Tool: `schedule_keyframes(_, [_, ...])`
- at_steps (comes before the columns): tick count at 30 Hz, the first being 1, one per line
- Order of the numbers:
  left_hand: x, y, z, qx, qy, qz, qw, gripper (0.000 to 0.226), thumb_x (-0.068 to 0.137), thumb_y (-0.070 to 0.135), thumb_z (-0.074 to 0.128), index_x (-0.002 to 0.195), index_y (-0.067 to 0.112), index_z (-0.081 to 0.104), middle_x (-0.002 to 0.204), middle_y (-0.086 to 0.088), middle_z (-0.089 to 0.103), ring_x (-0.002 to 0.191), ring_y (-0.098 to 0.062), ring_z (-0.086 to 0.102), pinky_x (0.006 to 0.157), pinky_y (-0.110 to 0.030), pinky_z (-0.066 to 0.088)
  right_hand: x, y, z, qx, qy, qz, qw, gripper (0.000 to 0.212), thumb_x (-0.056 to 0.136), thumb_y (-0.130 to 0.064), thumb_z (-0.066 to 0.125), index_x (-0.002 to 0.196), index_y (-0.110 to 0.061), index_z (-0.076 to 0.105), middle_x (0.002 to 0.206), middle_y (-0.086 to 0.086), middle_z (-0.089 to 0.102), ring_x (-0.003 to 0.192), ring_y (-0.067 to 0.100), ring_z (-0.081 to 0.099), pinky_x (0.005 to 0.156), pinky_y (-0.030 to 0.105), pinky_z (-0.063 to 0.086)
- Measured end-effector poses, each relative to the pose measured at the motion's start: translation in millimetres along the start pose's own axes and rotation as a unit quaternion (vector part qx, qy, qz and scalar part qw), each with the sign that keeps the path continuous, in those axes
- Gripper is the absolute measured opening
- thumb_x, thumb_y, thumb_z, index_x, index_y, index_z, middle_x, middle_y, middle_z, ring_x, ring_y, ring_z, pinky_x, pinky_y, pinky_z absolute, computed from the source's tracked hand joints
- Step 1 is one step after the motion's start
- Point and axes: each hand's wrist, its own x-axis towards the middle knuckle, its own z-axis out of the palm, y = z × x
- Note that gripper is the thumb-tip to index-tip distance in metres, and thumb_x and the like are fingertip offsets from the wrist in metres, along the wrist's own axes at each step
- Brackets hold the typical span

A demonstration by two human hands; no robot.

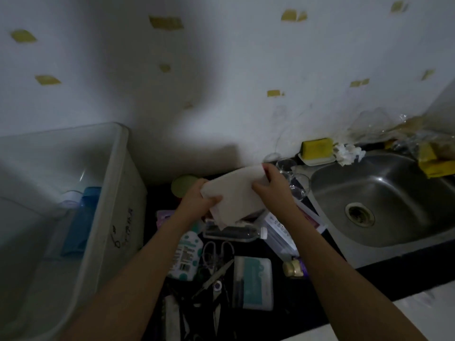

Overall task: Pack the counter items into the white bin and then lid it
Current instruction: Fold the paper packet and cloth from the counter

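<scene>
Pale, soft folded cloth (234, 193), gripped at both ends: left hand (199, 198) clamped on the near-left edge, right hand (273, 185) on the far-right, lifted above the black counter (384, 274). Beneath the cloth: clear plastic bottle (234, 232), dotted white bottle (186, 257), steel scissors (216, 267) (blades toward the camera), teal-and-white packet (253, 281). Right of the cloth: steel sink (384, 200). Left of the cloth: open translucent white plastic bin (118, 205), blue object (81, 217) inside.
</scene>
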Motion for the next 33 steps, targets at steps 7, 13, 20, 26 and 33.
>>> schedule_keyframes(7, [-18, 50, -60, 0.008, 0.105, 0.051, 0.993, 0.038, 0.087, 0.009, 0.064, 0.123, 0.006, 0.050, 0.113, -0.011, 0.057, 0.098, -0.022, 0.057, 0.071, -0.027, 0.052, 7, -77, 18, 0.008, -0.019, -0.105, 0.994, 0.043, 0.093, -0.010, 0.049, 0.135, -0.010, 0.039, 0.106, -0.004, 0.046, 0.094, 0.011, 0.046, 0.078, 0.024, 0.037])
schedule_keyframes(13, [-55, 77, -144, 0.002, 0.236, 0.124, 0.964, 0.040, 0.088, 0.006, 0.061, 0.126, 0.009, 0.049, 0.111, -0.006, 0.055, 0.096, -0.019, 0.055, 0.070, -0.024, 0.050, -3, -132, 68, 0.114, -0.077, -0.141, 0.980, 0.055, 0.098, -0.020, 0.045, 0.148, -0.025, 0.022, 0.136, -0.006, 0.048, 0.120, 0.012, 0.050, 0.104, 0.029, 0.041])
schedule_keyframes(20, [-111, 62, -271, 0.079, 0.274, 0.101, 0.953, 0.034, 0.087, 0.007, 0.063, 0.119, 0.012, 0.052, 0.091, 0.006, 0.057, 0.075, 0.000, 0.054, 0.060, -0.012, 0.047, -29, -214, 170, 0.190, -0.143, -0.097, 0.966, 0.047, 0.095, -0.016, 0.053, 0.138, -0.018, 0.037, 0.123, -0.001, 0.055, 0.105, 0.015, 0.057, 0.088, 0.029, 0.051])
schedule_keyframes(26, [-133, -2, -360, 0.197, 0.279, -0.027, 0.939, 0.041, 0.084, 0.008, 0.065, 0.124, 0.009, 0.053, 0.114, -0.012, 0.061, 0.101, -0.024, 0.059, 0.081, -0.028, 0.048, -58, -242, 273, 0.039, -0.238, -0.034, 0.970, 0.036, 0.088, -0.013, 0.056, 0.123, -0.003, 0.057, 0.113, 0.011, 0.064, 0.102, 0.028, 0.062, 0.081, 0.033, 0.051])
schedule_keyframes(33, [-106, -103, -363, 0.364, 0.149, -0.218, 0.893, 0.045, 0.094, 0.005, 0.043, 0.138, 0.005, 0.040, 0.142, -0.018, 0.044, 0.130, -0.031, 0.044, 0.106, -0.035, 0.036, -90, -203, 368, -0.047, -0.322, 0.183, 0.928, 0.041, 0.097, -0.009, 0.040, 0.137, -0.001, 0.037, 0.135, 0.020, 0.049, 0.123, 0.035, 0.049, 0.106, 0.042, 0.042])
